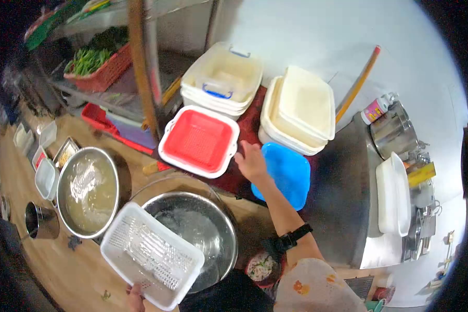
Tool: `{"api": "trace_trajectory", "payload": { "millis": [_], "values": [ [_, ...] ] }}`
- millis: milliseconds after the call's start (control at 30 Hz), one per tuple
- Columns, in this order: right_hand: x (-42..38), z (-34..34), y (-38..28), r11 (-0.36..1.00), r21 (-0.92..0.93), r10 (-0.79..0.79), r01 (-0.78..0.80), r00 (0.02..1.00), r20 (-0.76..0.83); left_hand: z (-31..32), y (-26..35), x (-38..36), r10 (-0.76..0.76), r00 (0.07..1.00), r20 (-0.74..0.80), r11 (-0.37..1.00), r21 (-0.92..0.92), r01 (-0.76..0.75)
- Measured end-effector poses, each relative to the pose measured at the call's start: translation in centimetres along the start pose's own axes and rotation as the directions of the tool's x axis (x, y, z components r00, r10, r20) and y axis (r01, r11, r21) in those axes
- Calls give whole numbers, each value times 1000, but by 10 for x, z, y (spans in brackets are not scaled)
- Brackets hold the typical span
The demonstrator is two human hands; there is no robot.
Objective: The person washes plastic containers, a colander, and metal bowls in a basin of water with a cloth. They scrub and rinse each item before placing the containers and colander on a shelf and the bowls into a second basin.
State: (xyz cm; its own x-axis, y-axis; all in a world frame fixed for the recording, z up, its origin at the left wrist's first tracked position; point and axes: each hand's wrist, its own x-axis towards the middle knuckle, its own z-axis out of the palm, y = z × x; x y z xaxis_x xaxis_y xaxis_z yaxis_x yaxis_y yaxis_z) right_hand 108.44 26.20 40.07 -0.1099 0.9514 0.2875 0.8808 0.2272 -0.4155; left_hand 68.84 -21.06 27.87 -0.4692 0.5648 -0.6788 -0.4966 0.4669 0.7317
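Observation:
Low in the view, my left hand (135, 297) grips the near edge of a wet white perforated basket (153, 255). The basket is tilted and overlaps a large steel basin (233, 249) of water. My right hand (251, 164) reaches forward, fingers apart, with its fingertips right at the side rim of a white basket (167, 151). A red perforated basket (200, 139) sits inside that white one. Just to the right of my right hand is a blue plastic tub (286, 177), partly covered by my forearm.
A steel pot (88, 192) of cloudy liquid stands at left. Stacked white tubs (296, 112) and clear-topped bins (221, 73) line the wall. A wooden post (143, 67) rises behind the baskets. On the right counter lies a white tray (392, 195) beside a steel pot (395, 132).

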Motion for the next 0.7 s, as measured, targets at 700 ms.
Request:
{"api": "trace_trajectory", "payload": {
  "millis": [700],
  "values": [
    [-219, -208, 93, 147, 882, 665, -447, 705, 247, 441, 74, -153, -14, 661, 751, 970, 169, -172]
  ]
}}
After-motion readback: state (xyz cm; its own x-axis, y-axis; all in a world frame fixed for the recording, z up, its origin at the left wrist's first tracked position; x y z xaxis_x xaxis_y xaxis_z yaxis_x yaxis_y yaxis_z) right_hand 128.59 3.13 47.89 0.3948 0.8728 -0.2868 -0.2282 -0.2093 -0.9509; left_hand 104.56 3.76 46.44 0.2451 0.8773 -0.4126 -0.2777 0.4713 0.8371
